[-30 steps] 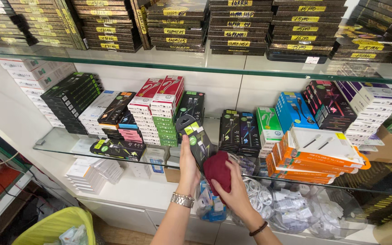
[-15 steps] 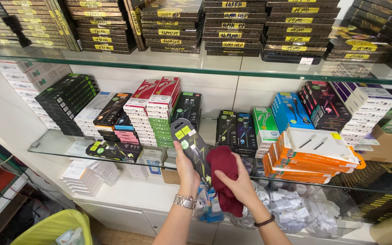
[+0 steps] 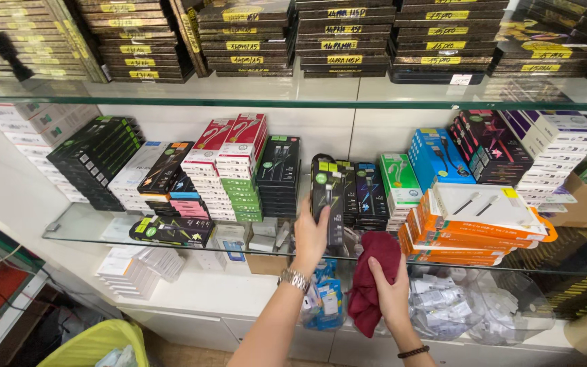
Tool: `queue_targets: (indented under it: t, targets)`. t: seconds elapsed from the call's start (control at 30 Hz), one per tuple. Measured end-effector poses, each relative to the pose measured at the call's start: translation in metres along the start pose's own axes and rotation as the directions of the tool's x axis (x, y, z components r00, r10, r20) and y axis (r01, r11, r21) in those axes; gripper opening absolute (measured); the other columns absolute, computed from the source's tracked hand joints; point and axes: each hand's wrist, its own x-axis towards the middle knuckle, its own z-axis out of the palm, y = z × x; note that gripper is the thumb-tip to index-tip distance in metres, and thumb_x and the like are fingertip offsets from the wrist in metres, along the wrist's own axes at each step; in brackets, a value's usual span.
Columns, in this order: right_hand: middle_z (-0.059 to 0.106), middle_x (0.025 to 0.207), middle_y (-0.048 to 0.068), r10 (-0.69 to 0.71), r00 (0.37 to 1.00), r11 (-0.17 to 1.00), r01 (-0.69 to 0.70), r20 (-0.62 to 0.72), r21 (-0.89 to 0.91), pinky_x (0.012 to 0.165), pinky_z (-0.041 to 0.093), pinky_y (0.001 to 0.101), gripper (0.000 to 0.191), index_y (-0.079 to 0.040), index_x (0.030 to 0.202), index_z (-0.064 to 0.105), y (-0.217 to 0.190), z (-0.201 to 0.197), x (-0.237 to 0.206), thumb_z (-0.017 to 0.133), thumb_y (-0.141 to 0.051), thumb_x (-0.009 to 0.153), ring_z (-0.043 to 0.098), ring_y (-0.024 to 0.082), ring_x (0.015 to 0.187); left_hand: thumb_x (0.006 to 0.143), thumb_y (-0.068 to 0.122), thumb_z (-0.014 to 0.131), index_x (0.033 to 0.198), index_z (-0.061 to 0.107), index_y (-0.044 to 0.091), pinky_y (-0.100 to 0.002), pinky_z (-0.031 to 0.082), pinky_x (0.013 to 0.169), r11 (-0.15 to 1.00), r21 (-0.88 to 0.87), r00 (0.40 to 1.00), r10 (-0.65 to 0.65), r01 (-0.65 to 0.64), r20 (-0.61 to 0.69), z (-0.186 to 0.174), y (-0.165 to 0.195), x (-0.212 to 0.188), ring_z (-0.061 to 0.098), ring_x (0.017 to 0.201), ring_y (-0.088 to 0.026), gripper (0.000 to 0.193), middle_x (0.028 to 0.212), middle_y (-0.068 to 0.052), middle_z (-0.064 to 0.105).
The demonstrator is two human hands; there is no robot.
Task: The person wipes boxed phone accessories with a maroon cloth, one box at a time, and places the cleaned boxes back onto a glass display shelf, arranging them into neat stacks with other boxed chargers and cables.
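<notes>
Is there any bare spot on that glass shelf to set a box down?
Only the glass shelf's left end, beside the flat black-and-yellow package, shows bare glass. Elsewhere boxes crowd it, including where the left hand holds a black box and the right hand a maroon cloth.

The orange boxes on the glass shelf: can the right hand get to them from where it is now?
Probably yes. The right hand holds a dark red cloth just left of the orange boxes, and nothing stands between them. But the cloth fills the hand, so gripping a box looks awkward.
</notes>
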Motion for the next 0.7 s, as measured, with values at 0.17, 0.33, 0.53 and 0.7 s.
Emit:
queue_targets:
  t: [0.17,0.33,0.53,0.7]
  targets:
    - [0.069,0.127,0.012,0.08,0.997,0.997,-0.08,-0.019,0.022,0.097,0.05,0.033,0.059,-0.003,0.141,0.053,-0.001,-0.006,0.004,0.073,-0.022,0.088,0.065,0.019,0.112,0.099,0.041,0.067,0.134,0.059,0.003,-0.05,0.047,0.103,0.941,0.329,0.991,-0.109,0.077,0.082,0.064,-0.036,0.081,0.063,0.117,-0.044,0.052,0.119,-0.029,0.069]
    - [0.07,0.125,0.012,0.057,0.998,0.998,-0.058,-0.021,-0.024,0.096,0.051,0.0329,0.059,-0.003,0.139,0.054,-0.003,-0.013,0.001,0.075,-0.021,0.086,0.066,0.019,0.111,0.093,0.032,0.067,0.153,0.032,-0.001,-0.049,0.043,0.103,0.964,0.265,0.991,-0.042,0.008,0.123,0.089,-0.059,0.081,0.058,0.119,-0.046,0.077,0.128,-0.03,0.062]
    - [0.073,0.121,0.011,0.053,0.999,0.997,-0.054,-0.009,-0.054,0.094,0.052,0.0322,0.053,-0.002,0.133,0.059,-0.003,-0.012,-0.001,0.076,-0.021,0.086,0.068,0.019,0.107,0.095,0.033,0.063,0.156,0.034,0.005,-0.047,0.047,0.103,0.986,0.146,0.974,-0.111,0.083,0.195,0.097,-0.063,0.084,0.06,0.121,-0.044,0.073,0.132,-0.029,0.062]
    - [0.072,0.118,0.011,0.148,0.988,0.989,-0.148,0.047,-0.016,0.091,0.053,0.0329,0.05,-0.003,0.13,0.059,-0.002,0.004,0.007,0.075,-0.021,0.087,0.068,0.019,0.104,0.109,0.029,0.063,0.145,0.046,-0.005,-0.046,0.041,0.109,0.957,0.047,0.947,0.289,-0.285,-0.139,0.069,-0.053,0.056,0.055,0.13,-0.046,0.052,0.139,-0.035,0.058]
